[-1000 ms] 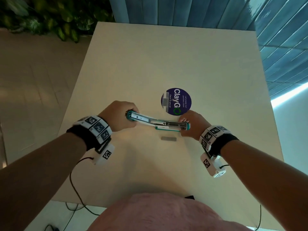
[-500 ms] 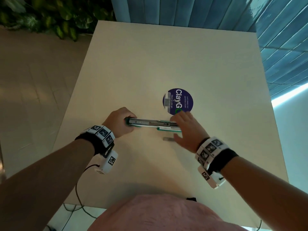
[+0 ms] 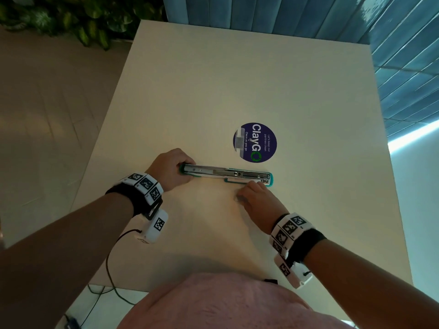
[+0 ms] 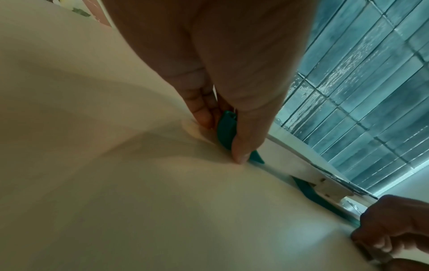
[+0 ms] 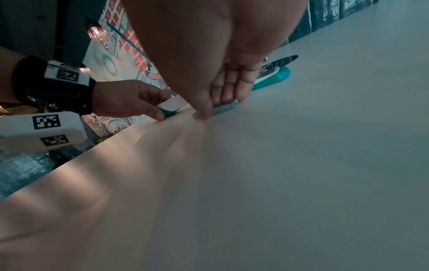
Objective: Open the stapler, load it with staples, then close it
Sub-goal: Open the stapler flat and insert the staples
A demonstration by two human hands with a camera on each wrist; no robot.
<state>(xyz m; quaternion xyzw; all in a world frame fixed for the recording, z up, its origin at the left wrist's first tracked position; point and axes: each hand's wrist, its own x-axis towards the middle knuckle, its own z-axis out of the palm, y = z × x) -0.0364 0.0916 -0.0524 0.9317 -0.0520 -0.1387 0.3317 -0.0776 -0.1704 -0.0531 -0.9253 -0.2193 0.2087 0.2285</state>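
While the teal stapler [image 3: 226, 175] lies opened flat on the bench [image 3: 237, 79] | left hand [image 3: 169, 168] grips its left end | right hand [image 3: 257, 198] fingers [image 5: 228, 93] pinch the staple strip [image 5: 224, 109] just beside it | round sticker [image 3: 255, 142] behind.

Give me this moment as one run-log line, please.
stapler: open flat on table | left hand: grips its end | right hand: pinching staples | loaded: not yet

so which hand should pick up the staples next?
Right. The right hand already has its fingertips on the staples lying beside the opened stapler, while the left hand grips the stapler's end, steadying it.
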